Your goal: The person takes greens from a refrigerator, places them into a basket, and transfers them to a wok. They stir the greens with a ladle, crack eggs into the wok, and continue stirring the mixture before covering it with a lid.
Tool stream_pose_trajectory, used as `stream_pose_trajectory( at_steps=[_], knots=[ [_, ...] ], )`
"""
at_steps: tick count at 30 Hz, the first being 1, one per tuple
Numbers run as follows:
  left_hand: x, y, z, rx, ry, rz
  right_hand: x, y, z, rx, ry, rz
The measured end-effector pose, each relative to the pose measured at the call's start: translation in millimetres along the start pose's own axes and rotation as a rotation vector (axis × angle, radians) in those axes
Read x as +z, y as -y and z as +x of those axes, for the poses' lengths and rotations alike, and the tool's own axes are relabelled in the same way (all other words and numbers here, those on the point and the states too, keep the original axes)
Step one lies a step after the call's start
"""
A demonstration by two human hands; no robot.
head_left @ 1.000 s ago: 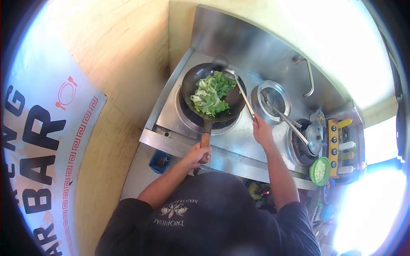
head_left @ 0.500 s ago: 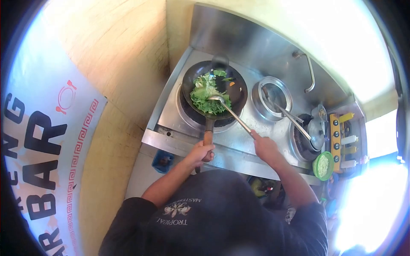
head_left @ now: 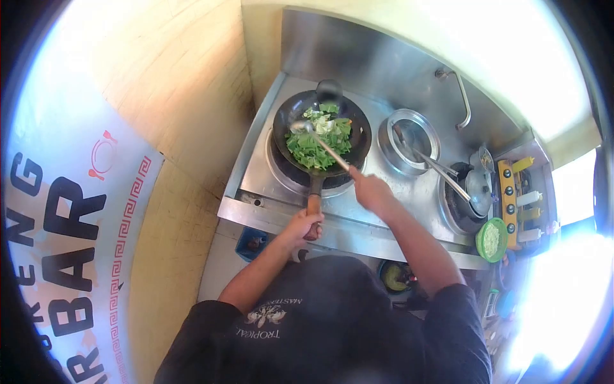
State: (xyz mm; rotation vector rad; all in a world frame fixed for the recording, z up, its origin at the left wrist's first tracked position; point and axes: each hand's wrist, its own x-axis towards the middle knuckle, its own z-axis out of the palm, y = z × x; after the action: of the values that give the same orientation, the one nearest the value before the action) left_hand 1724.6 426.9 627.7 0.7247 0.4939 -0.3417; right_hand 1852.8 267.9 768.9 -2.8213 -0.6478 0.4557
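A dark wok rests on the left burner with chopped green leaves and paler pieces inside. Closed around the wooden end of the wok's handle is my left hand. My right hand grips the long handle of a metal ladle. The ladle's bowl is over the left part of the wok, at the edge of the leaves.
Right of the wok stands a round metal pot with utensils leaning out. Farther right are a lidded pot, a green basket of pale food and squeeze bottles. A tap projects from the back panel.
The ladle and my right hand have moved left, taking the ladle's bowl toward the wok's left side. The leaves have shifted and lie more to the right. My left hand keeps its hold.
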Motion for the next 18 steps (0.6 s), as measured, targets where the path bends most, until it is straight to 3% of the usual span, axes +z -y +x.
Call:
stream_pose_trajectory(
  at_steps=[2,3,6,8,9,11,15,17,18],
  knots=[
    [-8,-6,2,-0.019,0.048,0.075,-11,9,-47,0.003,0.138,-0.282],
    [1,-5,-10,-0.025,0.044,0.072,-5,4,-56,0.004,0.146,-0.281],
    [48,-10,-37,-0.029,0.043,0.021,-14,-32,-58,0.041,0.027,-0.399],
    [64,-9,-49,-0.070,0.165,-0.070,-31,-54,-46,-0.022,0.019,0.010],
    [61,-9,-43,-0.067,0.168,-0.067,-41,-54,-51,-0.023,0.013,0.009],
    [45,-4,-27,-0.049,0.095,-0.102,-65,-47,-71,0.041,0.089,0.296],
    [36,1,-15,0.012,0.112,-0.112,-84,-44,-105,0.172,0.282,0.357],
    [32,5,-12,0.022,0.079,-0.070,-58,-66,-111,-0.377,-0.037,0.010],
    [29,7,-10,0.020,0.076,-0.074,-55,-61,-108,-0.378,-0.032,0.010]
  ],
)
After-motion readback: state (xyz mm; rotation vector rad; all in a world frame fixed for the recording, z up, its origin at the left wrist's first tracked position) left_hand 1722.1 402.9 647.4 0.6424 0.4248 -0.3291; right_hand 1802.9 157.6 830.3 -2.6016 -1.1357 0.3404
